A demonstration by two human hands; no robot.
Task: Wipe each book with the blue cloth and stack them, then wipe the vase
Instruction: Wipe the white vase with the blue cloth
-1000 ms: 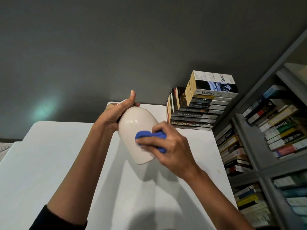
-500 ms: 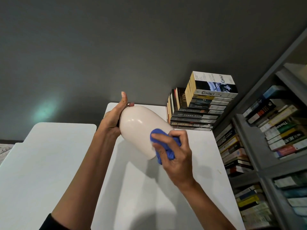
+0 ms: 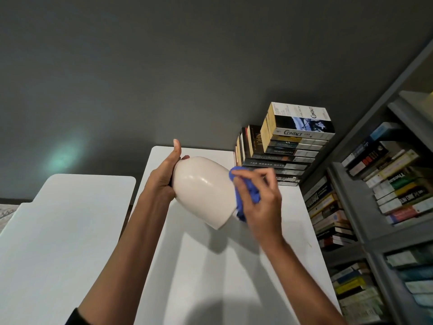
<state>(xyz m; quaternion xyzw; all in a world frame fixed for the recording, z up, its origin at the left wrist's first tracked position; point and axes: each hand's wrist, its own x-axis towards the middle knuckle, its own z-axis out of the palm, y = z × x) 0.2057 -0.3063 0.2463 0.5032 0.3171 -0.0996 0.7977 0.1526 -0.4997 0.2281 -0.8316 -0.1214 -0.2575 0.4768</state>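
A cream vase (image 3: 201,186) is held tilted above the white table (image 3: 210,266), its base pointing down and to the right. My left hand (image 3: 164,177) grips its neck end, thumb up. My right hand (image 3: 260,200) holds the bunched blue cloth (image 3: 243,195) against the vase's right side near the base. A stack of books (image 3: 288,146) lies flat at the table's far right corner, with a few more books standing upright behind it on its left.
A second white table (image 3: 58,231) stands to the left across a narrow gap. A grey bookshelf (image 3: 365,219) full of books lines the right side. A dark grey wall rises behind the tables.
The vase has tipped further, with its base swinging to the right. My right hand with the cloth has slid from the vase's front round to its right side.
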